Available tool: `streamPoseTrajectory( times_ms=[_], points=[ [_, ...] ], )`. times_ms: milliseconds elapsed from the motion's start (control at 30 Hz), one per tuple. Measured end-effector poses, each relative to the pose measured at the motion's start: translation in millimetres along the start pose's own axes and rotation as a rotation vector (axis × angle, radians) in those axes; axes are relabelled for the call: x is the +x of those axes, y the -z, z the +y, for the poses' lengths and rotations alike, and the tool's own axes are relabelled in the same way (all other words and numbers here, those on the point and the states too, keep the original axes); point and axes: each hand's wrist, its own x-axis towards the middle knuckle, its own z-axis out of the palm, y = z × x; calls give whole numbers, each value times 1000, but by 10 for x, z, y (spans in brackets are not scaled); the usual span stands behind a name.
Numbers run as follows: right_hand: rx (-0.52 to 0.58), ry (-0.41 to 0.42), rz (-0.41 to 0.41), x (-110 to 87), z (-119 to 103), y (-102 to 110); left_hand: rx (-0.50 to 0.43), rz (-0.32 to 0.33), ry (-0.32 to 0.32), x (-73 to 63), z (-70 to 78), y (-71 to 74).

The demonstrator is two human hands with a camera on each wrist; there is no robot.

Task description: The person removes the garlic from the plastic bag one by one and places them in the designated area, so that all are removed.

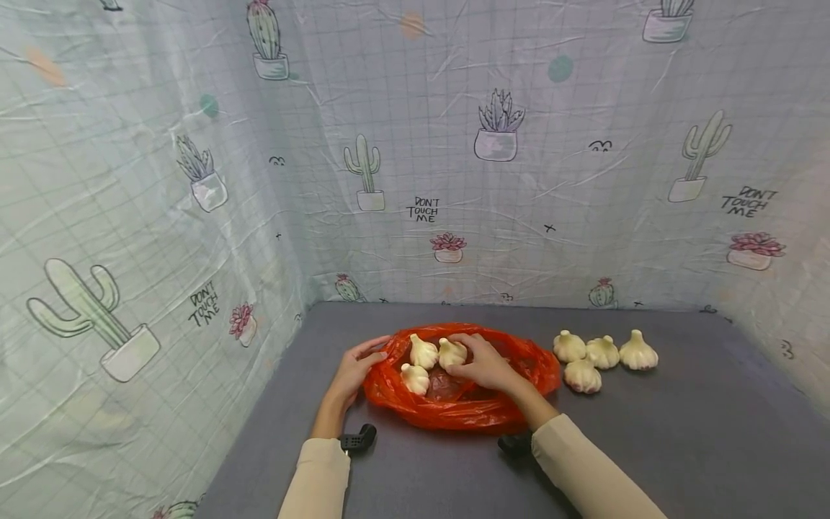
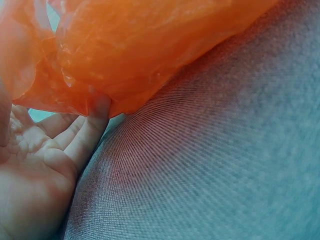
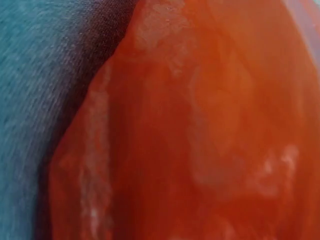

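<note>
Four garlic bulbs [image 1: 601, 352] beside red bag [image 1: 454, 417], left grip [image 1: 350, 372] pinching its rim, right grip [image 1: 488, 365] round another bulb [image 1: 449, 353]

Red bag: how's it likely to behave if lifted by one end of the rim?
Probably floppy: the red bag looks like thin, wrinkled film with a slumped rim. It may sag lopsidedly, as three garlic bulbs show toward its left end. Perhaps somewhat slippery, given the shiny highlights.
</note>
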Motion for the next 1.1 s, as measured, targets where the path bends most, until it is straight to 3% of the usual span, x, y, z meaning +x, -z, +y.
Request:
streamPoseTrajectory(
  times_ms=[367,800,1100],
  points=[
    [19,-22,1,120,77,-76,6,-5,-2,9,-6,1],
    [-27,20,1,58,124,-38,10,7,-4,11,-8,1],
    [8,21,-2,-2,103,11,15,10,-3,6,-11,4]
  ],
)
